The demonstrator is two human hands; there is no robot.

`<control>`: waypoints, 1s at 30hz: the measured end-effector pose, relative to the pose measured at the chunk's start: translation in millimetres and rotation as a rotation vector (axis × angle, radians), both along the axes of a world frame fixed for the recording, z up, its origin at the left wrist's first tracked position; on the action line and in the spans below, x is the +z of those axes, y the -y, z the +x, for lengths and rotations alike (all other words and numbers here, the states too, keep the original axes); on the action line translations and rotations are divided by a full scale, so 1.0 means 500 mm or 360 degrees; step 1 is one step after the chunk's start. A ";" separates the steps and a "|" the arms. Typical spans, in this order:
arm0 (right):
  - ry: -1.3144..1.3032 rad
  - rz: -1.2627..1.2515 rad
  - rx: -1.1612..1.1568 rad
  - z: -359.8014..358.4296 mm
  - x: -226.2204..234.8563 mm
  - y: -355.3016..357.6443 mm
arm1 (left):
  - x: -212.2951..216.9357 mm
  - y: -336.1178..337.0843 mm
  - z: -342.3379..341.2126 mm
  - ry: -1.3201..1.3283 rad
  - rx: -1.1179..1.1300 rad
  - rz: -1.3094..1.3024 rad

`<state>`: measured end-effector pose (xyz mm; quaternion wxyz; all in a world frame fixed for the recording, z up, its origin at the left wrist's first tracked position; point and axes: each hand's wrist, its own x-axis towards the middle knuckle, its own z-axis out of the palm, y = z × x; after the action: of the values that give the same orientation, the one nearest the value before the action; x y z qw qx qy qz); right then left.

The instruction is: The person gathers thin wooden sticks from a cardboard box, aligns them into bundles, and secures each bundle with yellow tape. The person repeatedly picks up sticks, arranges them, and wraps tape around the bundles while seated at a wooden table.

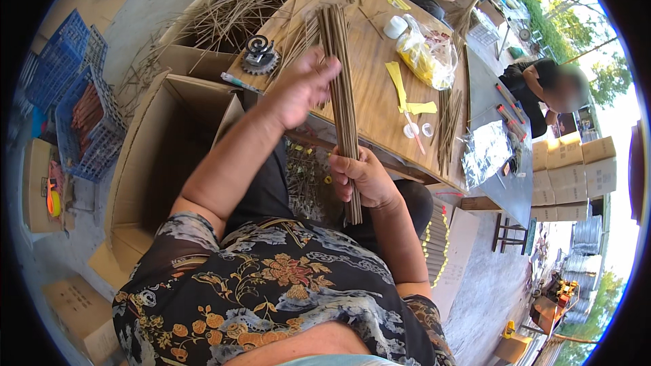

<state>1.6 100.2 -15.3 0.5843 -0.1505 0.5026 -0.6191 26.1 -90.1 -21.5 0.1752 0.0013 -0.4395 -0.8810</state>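
Note:
A long bundle of thin brown sticks (344, 105) stands nearly upright before me, its top over the table. My right hand (365, 177) is closed around its lower part, thumb across the front. Beside the upper part is my left hand (305, 91), open with fingers apart and slightly blurred; whether it touches the sticks I cannot tell. More loose sticks (293, 47) lie on the wooden table (369, 78) behind the bundle. Yellow strips (399, 88) rest on the tabletop to the right, near a plastic bag of yellow material (427, 54).
A cardboard box (159, 135) stands open at my left; another box, heaped with sticks (230, 13), is beyond it. A black coil on a toothed metal base (260, 54) sits at the table's left edge. Blue crates (88, 122) stand far left. Two people work across the tables.

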 end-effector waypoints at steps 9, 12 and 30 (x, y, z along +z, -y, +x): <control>0.0275 -0.0177 0.0122 0.004 -0.007 -0.029 | 0.028 -0.061 0.010 -0.0044 -0.0196 0.0320; 0.0144 -0.0160 0.0062 0.005 -0.004 -0.034 | 0.019 -0.059 0.000 -0.0087 -0.0017 0.0141; -0.1607 0.0362 -0.0222 -0.002 -0.070 -0.043 | 0.036 -0.022 0.008 0.0185 0.0916 -0.0657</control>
<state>0.7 121.8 -50.2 0.2391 -0.3322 0.7946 -0.4484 29.9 -79.1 -3.5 0.3873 0.1397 -0.5990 -0.6868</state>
